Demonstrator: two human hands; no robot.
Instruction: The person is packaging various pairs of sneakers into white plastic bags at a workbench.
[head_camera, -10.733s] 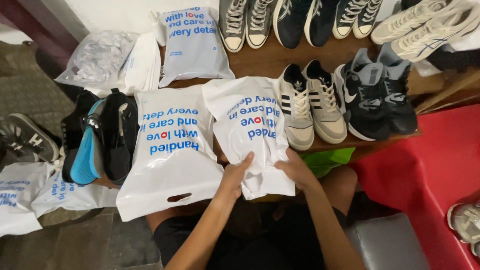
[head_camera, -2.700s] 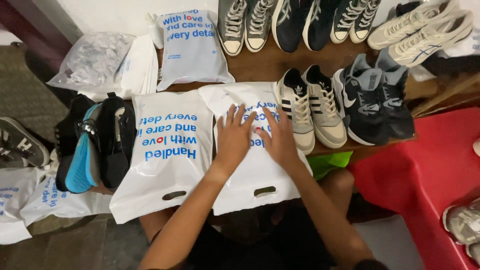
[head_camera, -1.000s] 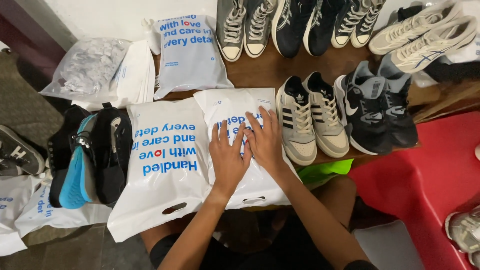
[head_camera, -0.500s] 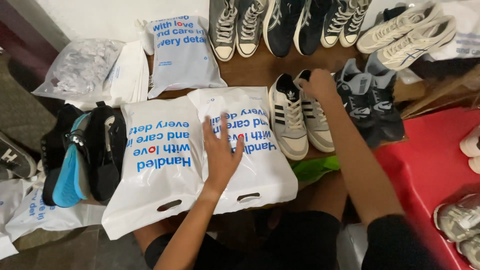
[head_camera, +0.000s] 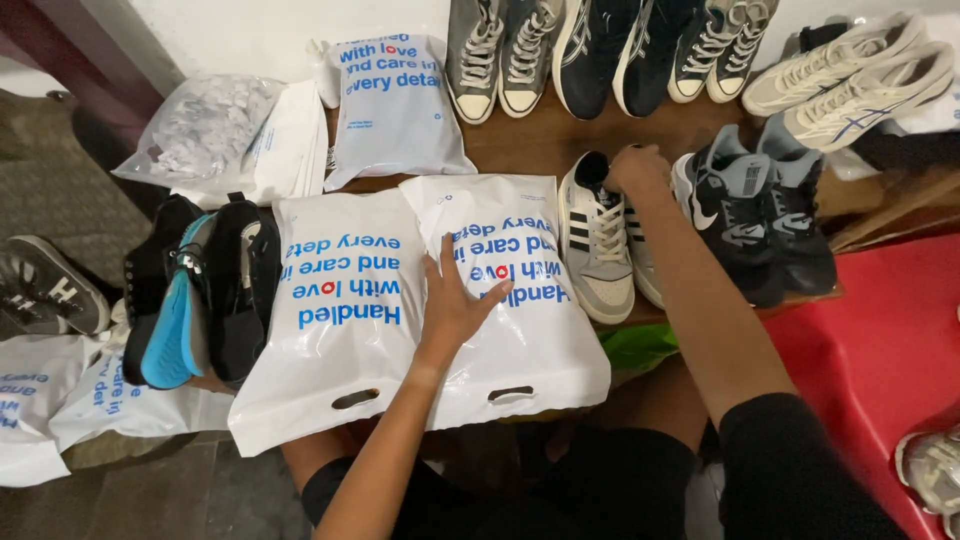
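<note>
Right hand (head_camera: 638, 168) is closed around the heel collar of a white sneaker with black stripes (head_camera: 594, 240), fingers curled over the back edge, so it's clamped on the shoe, which sits flat on the wooden table (head_camera: 545, 140). Its twin is tucked just behind the forearm, mostly hidden. Left hand (head_camera: 455, 300) isn't gripping anything: palm down, fingers spread flat on the white plastic bag (head_camera: 520, 300) just left of that shoe, pressing it to the table.

How far along, as far as I can tell: the bag under the palm looks flat and empty, with its handle cutout at the near edge, and the sneaker hasn't left the table. So the bag is laid out and smoothed, a shoe is grabbed, but nothing looks packed into this one yet. Both shoes are still outside it.

Left of the flat hand there's a second white bag (head_camera: 335, 310) overlapping the first, and past that a stack of black shoes with a blue sole (head_camera: 200, 295). Right of the gripped sneaker is a grey and black pair (head_camera: 755, 215), then a red surface (head_camera: 870, 330).

Farther out, beyond the grip: a filled bag (head_camera: 395, 105) standing at the back, grey high-tops (head_camera: 495, 55), dark sneakers (head_camera: 610, 50) and a cream pair (head_camera: 850, 75) lined along the wall.
</note>
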